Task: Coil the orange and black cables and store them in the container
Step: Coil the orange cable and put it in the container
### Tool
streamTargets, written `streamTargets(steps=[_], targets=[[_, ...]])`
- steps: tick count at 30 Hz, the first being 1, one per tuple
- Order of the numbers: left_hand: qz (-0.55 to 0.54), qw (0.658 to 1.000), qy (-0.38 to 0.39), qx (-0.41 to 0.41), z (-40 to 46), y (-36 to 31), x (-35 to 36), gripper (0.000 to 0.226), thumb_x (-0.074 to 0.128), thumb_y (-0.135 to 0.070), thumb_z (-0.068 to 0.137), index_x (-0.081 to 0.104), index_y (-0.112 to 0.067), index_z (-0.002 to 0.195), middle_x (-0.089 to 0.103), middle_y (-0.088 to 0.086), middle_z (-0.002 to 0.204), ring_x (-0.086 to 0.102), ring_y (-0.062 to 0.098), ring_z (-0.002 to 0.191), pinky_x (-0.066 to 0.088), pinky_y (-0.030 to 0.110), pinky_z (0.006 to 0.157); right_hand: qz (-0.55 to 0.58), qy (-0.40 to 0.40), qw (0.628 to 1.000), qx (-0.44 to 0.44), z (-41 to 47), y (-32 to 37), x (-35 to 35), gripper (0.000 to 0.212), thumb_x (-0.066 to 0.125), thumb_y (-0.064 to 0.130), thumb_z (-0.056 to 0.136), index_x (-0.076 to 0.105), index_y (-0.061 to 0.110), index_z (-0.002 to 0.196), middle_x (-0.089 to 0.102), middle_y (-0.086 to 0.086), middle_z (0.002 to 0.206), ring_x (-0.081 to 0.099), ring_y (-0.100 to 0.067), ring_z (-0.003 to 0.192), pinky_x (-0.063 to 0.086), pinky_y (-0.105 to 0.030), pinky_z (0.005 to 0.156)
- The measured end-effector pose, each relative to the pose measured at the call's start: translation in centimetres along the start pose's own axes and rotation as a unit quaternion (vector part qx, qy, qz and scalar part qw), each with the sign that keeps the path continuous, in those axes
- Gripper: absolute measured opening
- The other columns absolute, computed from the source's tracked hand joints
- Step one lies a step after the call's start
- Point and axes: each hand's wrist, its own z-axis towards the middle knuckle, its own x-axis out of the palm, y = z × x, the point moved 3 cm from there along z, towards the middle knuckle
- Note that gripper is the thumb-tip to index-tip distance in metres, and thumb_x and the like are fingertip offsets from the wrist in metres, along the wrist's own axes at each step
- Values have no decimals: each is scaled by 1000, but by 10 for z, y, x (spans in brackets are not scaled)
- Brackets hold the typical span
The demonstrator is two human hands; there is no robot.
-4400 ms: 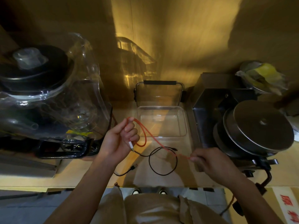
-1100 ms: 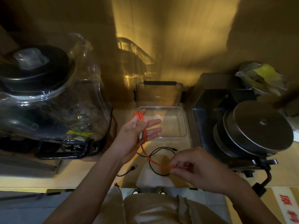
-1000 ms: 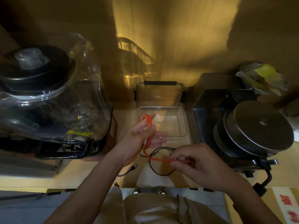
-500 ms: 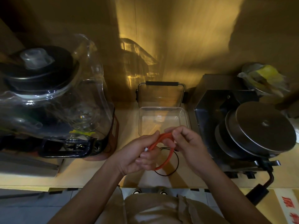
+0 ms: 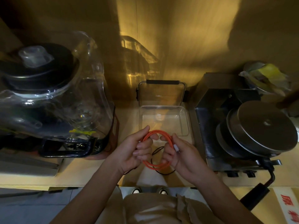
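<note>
Setting: dim, yellow-lit wooden counter is running below both hands, appliances crowding each side.
Left hand: left hand is curling shut around the left side of the orange cable, fingers wrapping the loops.
Right hand: right hand is pinching the coil's right side, thumb pressing its white plug against the strands.
Orange cable: hanging as a round coil between the two hands, above the counter.
Black cable: black cable is lying loose on the counter directly beneath the coil, uncoiled.
Key relation: clear container is sitting open just beyond the fingertips, straight ahead, about equally near both hands; its lid is standing behind it.
Writing: red Chinese characters are showing on a label near the right forearm, only partly in view.
</note>
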Motion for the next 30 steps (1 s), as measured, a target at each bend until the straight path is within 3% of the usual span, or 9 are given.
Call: streamTargets(steps=[4,9,13,18,20,24,28,30], targets=[[-28,1000,-4,1,-1,-2,-10,38,47,-33,95,66,0,103,36,-7,45,29,3,34,17,18,41,43,1,999,30,3,-11,-1,37,43,39,95,62,7,89,41,-2,53,47,-19,52,42,-37,71],[26,997,-75,24,1,2,-13,42,42,-28,96,61,3,117,40,-3,56,36,8,47,30,22,52,117,-16,993,24,6,-10,-2,28,42,34,93,55,10,85,37,2,51,38,-14,48,42,-34,68],[58,994,-90,25,3,4,-17,49,46,-28,95,53,1,133,44,3,68,44,15,62,40,31,70,112,-16,993,10,11,-4,-4,32,39,34,98,56,9,87,38,3,51,38,-11,47,46,-31,63],[184,975,-124,-14,13,4,-33,36,46,-31,101,61,-15,129,55,5,81,57,22,80,46,54,102,35,-58,997,-24,21,1,-17,35,39,30,101,63,5,94,37,1,57,37,-12,49,45,-33,63],[230,961,-151,-10,20,6,-39,34,43,-29,104,62,-14,127,57,7,84,59,27,88,48,59,99,-28,-95,995,-31,26,2,-26,34,39,26,104,65,6,97,41,-1,60,39,-14,52,45,-33,63],[276,938,-209,10,33,8,-40,31,36,-20,106,59,-13,126,59,13,88,63,30,91,56,53,89,-105,-182,977,-36,34,4,-43,27,40,20,104,59,5,115,56,-6,69,49,-16,53,49,-33,59],[272,939,-209,27,50,-2,-40,34,35,-25,106,65,-18,121,61,28,121,62,38,113,58,49,88,-130,-222,965,-54,42,16,-50,24,41,14,103,61,6,115,62,-9,80,57,-19,61,55,-37,62],[242,946,-213,32,60,-6,-40,34,36,-22,105,66,-16,118,61,27,123,62,37,114,60,45,83,-151,-229,959,-65,46,24,-56,26,40,13,103,61,5,116,62,-11,84,59,-20,66,57,-38,66]])
